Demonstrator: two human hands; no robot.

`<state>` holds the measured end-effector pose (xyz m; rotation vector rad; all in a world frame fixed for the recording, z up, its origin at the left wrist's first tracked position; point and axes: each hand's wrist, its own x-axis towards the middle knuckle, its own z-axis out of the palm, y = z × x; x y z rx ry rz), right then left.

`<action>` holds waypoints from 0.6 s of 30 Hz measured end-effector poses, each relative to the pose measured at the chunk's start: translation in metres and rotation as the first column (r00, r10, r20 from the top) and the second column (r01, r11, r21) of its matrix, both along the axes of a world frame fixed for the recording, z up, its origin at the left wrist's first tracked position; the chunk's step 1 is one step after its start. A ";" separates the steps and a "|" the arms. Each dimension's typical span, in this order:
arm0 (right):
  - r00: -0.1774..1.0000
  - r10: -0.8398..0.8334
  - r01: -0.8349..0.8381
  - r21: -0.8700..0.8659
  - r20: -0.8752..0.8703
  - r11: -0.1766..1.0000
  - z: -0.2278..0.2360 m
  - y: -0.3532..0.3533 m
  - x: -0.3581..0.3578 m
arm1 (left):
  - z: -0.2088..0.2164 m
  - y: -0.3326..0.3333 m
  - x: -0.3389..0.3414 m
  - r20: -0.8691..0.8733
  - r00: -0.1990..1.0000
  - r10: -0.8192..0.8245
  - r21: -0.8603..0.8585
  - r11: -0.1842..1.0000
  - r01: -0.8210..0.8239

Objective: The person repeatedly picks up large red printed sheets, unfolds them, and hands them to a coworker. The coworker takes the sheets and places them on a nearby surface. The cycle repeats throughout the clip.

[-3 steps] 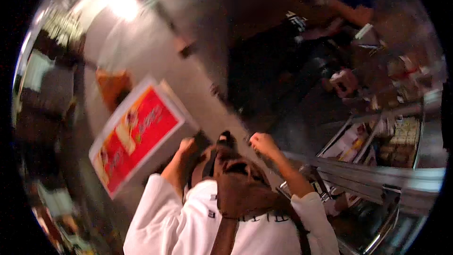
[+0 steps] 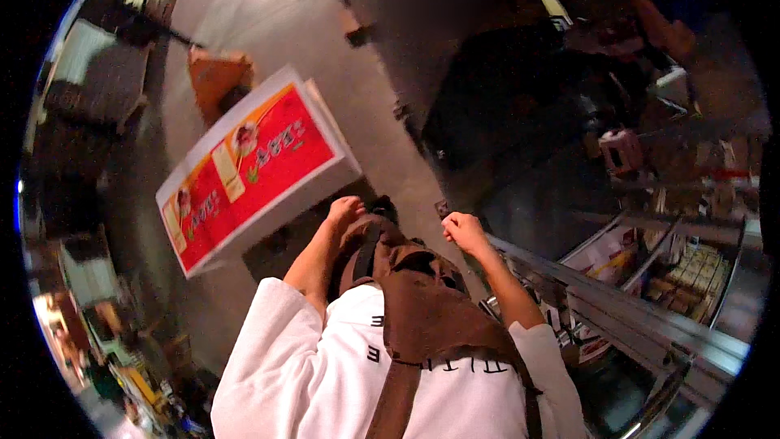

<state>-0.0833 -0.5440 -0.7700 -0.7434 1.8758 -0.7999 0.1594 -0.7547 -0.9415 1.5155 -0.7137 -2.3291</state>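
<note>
My left hand (image 2: 347,210) is a loose fist in front of the brown apron (image 2: 431,317), with nothing showing in its fingers. Just beyond it and to the left is a large white carton with red, printed sides (image 2: 252,167); a gap lies between hand and carton. Curled closed at the right of the apron, my right hand (image 2: 465,232) shows no object in its fingers. A small dark patch (image 2: 442,209) lies just past its fingertips. What the carton rests on is hidden in shadow.
An orange object (image 2: 219,77) stands behind the carton. Metal rack rails (image 2: 593,289) run along the right, with boxed goods (image 2: 691,276) beyond them. A pink-white container (image 2: 621,150) is at the right; another person's arm (image 2: 662,24) shows far right. Grey floor (image 2: 325,57) stretches ahead.
The view has sharpened and shifted; the floor and the orange object sit farther right in it. Both my hands have risen slightly, staying closed. The carton appears higher in the picture.
</note>
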 end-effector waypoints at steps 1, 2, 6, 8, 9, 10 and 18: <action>0.998 0.063 -0.063 -0.023 -0.022 0.998 -0.007 -0.016 0.003 | 0.009 -0.006 0.003 -0.005 1.000 0.001 0.015 1.000 -0.001; 0.993 0.110 -0.111 -0.025 -0.035 0.994 -0.018 -0.017 0.017 | 0.007 0.005 0.020 -0.007 1.000 -0.013 0.053 0.998 0.013; 0.997 0.069 -0.069 0.026 0.017 0.997 -0.038 -0.064 0.055 | 0.013 0.002 0.044 0.137 0.962 0.237 0.272 0.925 -0.267; 0.970 0.215 -0.208 0.066 -0.116 0.976 -0.047 -0.098 0.065 | -0.018 0.000 0.065 0.170 0.900 0.402 0.258 0.863 -0.434; 0.945 0.270 -0.259 0.081 -0.184 0.962 -0.055 -0.122 0.071 | -0.018 -0.012 0.070 0.215 0.874 0.437 0.265 0.835 -0.482; 0.924 0.285 -0.277 0.067 -0.254 0.959 -0.069 -0.142 0.079 | -0.017 -0.022 0.077 0.210 0.866 0.455 0.268 0.824 -0.498; 0.837 0.165 -0.139 0.089 -0.521 0.986 -0.176 -0.293 0.132 | -0.042 -0.097 0.111 0.157 0.833 0.531 0.321 0.770 -0.551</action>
